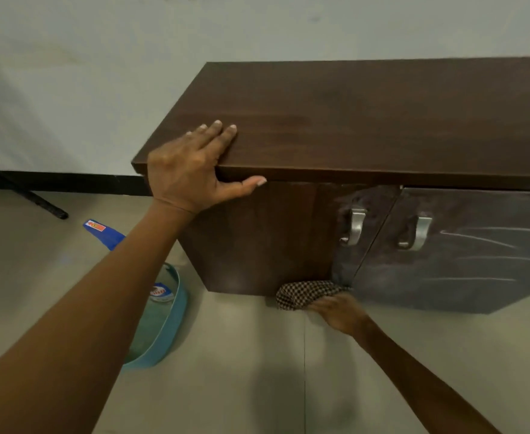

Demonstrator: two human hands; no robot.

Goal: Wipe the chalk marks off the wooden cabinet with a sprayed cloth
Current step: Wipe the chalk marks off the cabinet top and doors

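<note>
Checked cloth (301, 294) bunched at bottom edge of left door (266, 233) of dark wooden cabinet (367, 120), touching the door near the floor. Right hand (338, 311) grips the cloth from below-right; fingers blurred, exact curl unclear. Chalk marks (482, 239): white streaks across right door (464, 286), grey haze around both metal handles (356, 227). Left hand (185, 170) lies flat on cabinet top's front-left corner, fingers straight, thumb along the front edge, holding nothing. Cabinet stands against pale wall (100, 73) on tiled floor (241, 371). Left of it: teal tub (176, 314) with a labelled bottle (162, 291) inside, blue pack (104, 233), black leg (22, 192).
</note>
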